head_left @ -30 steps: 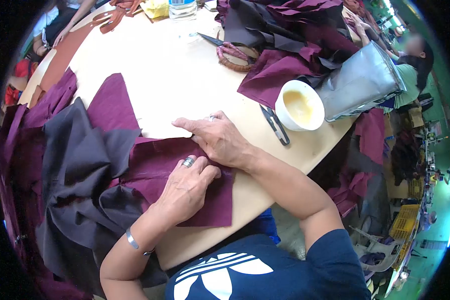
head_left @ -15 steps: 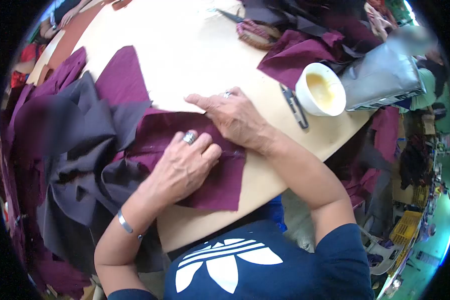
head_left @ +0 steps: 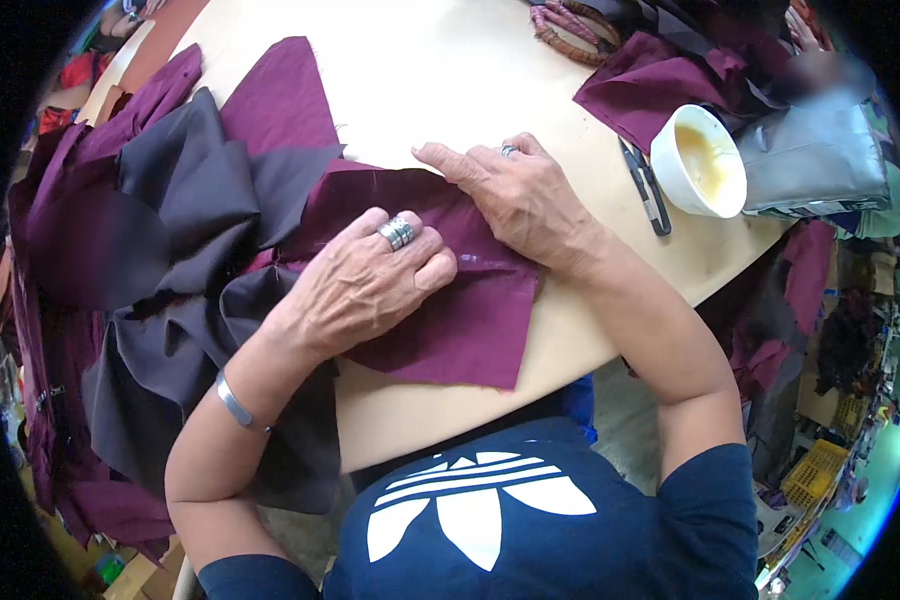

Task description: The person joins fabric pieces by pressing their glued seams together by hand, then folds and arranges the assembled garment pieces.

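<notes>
The maroon cloth [head_left: 460,335] is spread along the near edge of the pale bench [head_left: 400,420], under the curled left hand [head_left: 370,280] and the right hand [head_left: 530,205], its index finger extended; whether fabric is pinched by either cannot be told. A white bowl [head_left: 675,165] is set toward that edge's right end; beyond, a yellow crate [head_left: 813,472] is visible.

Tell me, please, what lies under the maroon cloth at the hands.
The table shows past the near and right edges of the cloth, which seems to lie on it. Anything else beneath is covered and cannot be seen.
</notes>
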Available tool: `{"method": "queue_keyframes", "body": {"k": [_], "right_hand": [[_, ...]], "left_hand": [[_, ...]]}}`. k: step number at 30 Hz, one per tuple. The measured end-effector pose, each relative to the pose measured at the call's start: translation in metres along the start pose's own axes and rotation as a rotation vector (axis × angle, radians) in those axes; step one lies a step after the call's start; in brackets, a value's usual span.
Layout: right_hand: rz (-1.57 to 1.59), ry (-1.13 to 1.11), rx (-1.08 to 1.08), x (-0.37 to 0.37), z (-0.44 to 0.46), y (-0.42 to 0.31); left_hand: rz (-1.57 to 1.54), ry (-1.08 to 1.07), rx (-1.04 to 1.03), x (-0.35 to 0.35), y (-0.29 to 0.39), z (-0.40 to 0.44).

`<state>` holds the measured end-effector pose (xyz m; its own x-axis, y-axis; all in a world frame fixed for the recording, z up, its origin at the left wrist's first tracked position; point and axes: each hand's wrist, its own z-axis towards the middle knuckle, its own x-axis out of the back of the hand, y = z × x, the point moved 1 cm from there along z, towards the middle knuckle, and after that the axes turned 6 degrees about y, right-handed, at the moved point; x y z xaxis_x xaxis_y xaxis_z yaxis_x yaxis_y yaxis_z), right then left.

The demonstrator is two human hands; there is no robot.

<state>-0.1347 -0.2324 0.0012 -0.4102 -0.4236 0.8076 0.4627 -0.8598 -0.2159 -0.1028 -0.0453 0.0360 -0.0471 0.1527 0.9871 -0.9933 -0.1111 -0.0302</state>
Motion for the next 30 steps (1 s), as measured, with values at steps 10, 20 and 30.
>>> {"method": "queue_keyframes", "body": {"k": [10,20,30], "right_hand": [[0.004,0.059,0.037,-0.004,-0.001,0.002],[-0.001,0.026,0.021,-0.003,-0.001,0.001],[-0.001,0.037,0.018,-0.007,-0.002,0.002]], "left_hand": [[-0.032,0.013,-0.101,-0.001,-0.010,-0.005],[-0.008,-0.085,-0.051,0.010,-0.017,-0.004],[0.168,-0.144,-0.094,0.008,-0.015,-0.012]]}}
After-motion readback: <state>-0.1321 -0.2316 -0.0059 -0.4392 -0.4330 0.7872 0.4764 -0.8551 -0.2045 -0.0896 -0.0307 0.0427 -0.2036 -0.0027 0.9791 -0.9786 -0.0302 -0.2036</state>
